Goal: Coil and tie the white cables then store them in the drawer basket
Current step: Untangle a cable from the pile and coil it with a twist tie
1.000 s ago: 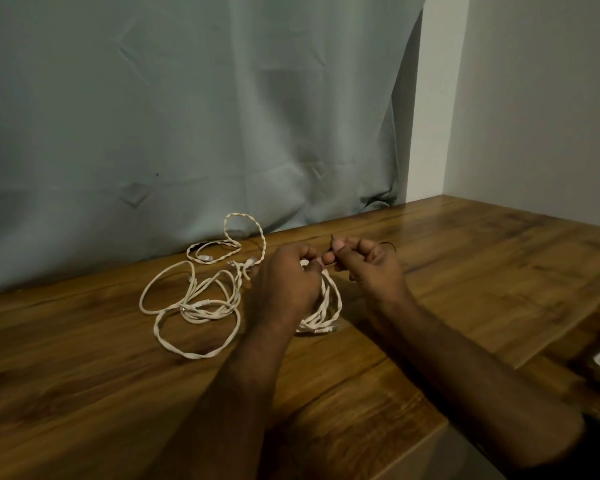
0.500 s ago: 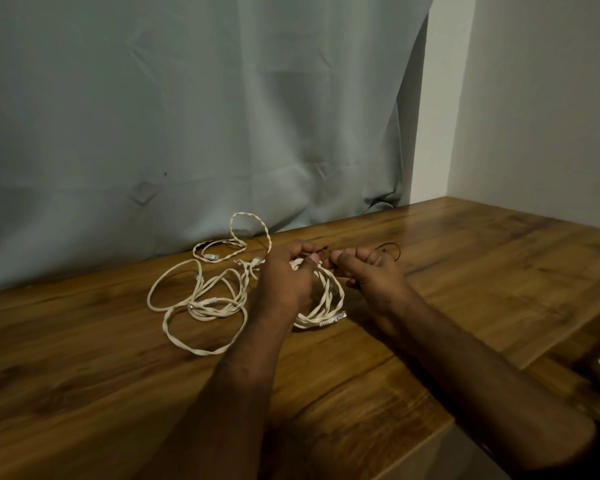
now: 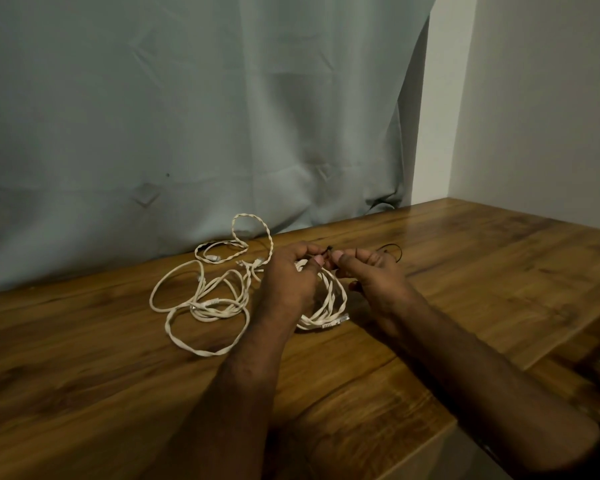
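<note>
Your forearms reach out over the wooden table point(image 3: 430, 306). Your left hand point(image 3: 288, 282) has its fingers curled over a coiled white cable point(image 3: 329, 306) that lies on the table, thumb and fingertips pinching one end of a thin dark tie point(image 3: 328, 251). Your right hand point(image 3: 371, 275) pinches the tie's other part just beside it; a dark loop point(image 3: 394, 251) shows past its knuckles. To the left, touching the table, lie the loose white cables point(image 3: 205, 303) in tangled loops. Behind them hangs a grey-green curtain point(image 3: 187, 116), with a white wall point(image 3: 541, 98) at right.
</note>
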Action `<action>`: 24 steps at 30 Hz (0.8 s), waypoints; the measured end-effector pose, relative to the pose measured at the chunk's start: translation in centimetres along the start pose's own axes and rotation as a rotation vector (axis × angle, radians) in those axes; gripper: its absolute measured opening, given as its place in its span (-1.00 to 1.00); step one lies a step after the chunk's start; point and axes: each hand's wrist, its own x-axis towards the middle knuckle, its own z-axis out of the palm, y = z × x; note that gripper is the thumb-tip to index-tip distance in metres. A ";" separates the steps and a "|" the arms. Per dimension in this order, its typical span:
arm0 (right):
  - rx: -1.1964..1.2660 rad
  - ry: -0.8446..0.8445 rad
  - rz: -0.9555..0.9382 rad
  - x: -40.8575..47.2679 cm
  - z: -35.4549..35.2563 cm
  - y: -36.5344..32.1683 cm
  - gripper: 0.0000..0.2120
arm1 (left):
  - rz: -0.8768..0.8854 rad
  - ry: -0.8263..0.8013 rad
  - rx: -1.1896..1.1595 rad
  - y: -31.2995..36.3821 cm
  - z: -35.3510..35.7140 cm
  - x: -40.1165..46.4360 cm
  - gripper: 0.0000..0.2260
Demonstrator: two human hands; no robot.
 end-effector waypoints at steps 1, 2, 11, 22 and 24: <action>0.005 -0.004 0.002 0.0 0.0 0.0 -0.78 | 0.004 -0.003 -0.004 0.0 0.0 0.0 -0.74; 0.008 -0.007 0.006 0.1 -0.1 0.1 -0.79 | 0.005 -0.003 -0.004 0.0 0.0 -0.1 -0.74; 0.030 -0.021 0.033 0.2 -0.5 0.2 -0.75 | 0.018 -0.030 0.066 0.5 -0.2 -0.5 -0.67; 0.161 0.035 -0.117 0.4 -0.5 0.4 -0.74 | 0.054 -0.089 0.085 0.9 0.0 -0.8 -0.70; 0.151 -0.002 -0.159 0.0 -0.2 0.3 -0.84 | 0.053 -0.090 0.092 0.8 -0.1 -0.7 -0.78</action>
